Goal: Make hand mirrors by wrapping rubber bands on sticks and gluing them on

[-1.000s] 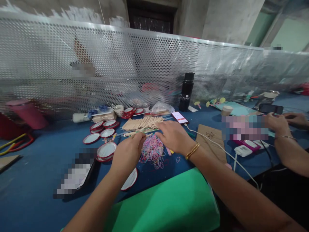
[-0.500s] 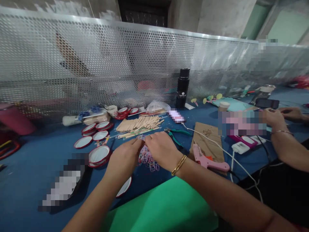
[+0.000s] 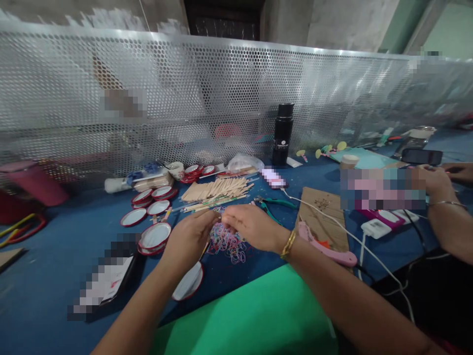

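Note:
My left hand (image 3: 192, 232) and my right hand (image 3: 254, 225) meet at the fingertips above a tangled pile of small colourful elastic bands (image 3: 232, 246). Both are closed in a pinch, and whatever lies between the fingers is too small or hidden to make out. A thin stick-like edge (image 3: 204, 250) shows just under my left hand. Below that hand lies a round white dish with a red rim (image 3: 189, 282). Wooden sticks (image 3: 218, 190) are heaped just beyond my hands. Pliers with teal handles (image 3: 271, 204) lie past my right hand.
Stacked red-rimmed dishes (image 3: 155, 236) stand at left near a dark tray (image 3: 123, 276). A pink glue gun (image 3: 332, 251) rests on cardboard (image 3: 325, 197), with a white cable (image 3: 343, 227) across it. A black bottle (image 3: 283, 135) stands before the perforated metal screen (image 3: 229, 74). Another person's hand (image 3: 430, 182) is at right.
My fingertips have shifted slightly, and my right fingers curl more. A thin stick-like edge now shows under my left hand. The whole view has shifted a little.

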A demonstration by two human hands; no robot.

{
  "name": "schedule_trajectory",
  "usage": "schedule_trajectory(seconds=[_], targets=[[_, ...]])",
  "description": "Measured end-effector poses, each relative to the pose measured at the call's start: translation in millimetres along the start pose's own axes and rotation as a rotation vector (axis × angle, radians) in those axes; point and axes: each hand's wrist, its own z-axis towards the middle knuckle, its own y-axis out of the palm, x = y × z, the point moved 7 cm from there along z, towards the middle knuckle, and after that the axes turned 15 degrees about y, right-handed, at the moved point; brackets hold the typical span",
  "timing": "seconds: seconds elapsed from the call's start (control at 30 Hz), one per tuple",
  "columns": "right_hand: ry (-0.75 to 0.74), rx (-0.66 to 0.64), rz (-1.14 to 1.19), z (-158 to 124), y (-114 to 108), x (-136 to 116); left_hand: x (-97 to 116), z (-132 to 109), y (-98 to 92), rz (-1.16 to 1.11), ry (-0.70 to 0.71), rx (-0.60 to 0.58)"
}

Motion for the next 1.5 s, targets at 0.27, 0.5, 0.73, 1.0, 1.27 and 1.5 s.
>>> schedule_trajectory(seconds=[0.27, 0.5, 0.73, 1.0, 1.27, 1.5], targets=[[0.112, 0.113, 0.509, 5, -9, 24, -18, 0, -4.8, -0.02, -0.011, 0.196], [0.145, 0.141, 0.551, 2, -3, 26, -20, -10, 9.1, -0.654, -0.306, 0.437], [0.181, 0.129, 0.515, 4, -4, 27, -20, -12, 13.6, -0.848, -0.381, 0.493], [0.187, 0.078, 0.558, 4, 5, 31, -17, -10, 5.7, -0.845, -0.32, 0.525], [0.157, 0.14, 0.384, 3, -1, 28, -18, -12, 10.0, -0.907, -0.463, 0.493], [0.116, 0.236, 0.275, -5, -28, 18, -25, -15, 20.4, -1.006, -0.512, 0.55]])
